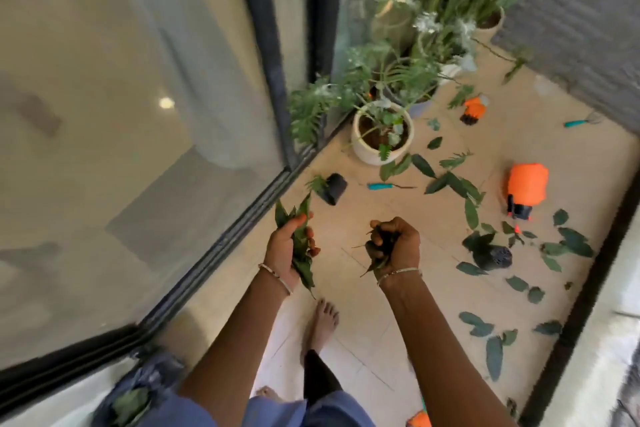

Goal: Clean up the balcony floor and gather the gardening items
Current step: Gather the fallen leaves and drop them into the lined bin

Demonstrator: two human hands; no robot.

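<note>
In the left hand (281,251) and in the right hand (401,243) leaves (300,241) are gripped, both nearer than the white pot (363,146), in which a plant (388,125) is rooted. More leaves are seen in the bag (156,368). Near the white pot, two black pots (334,188) and two teal tools (380,186) are lying among loose leaves.

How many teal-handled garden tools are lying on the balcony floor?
2. One teal-handled tool lies in front of the white pot; the other lies far right beside the grey wall. Others may be hidden.
</note>
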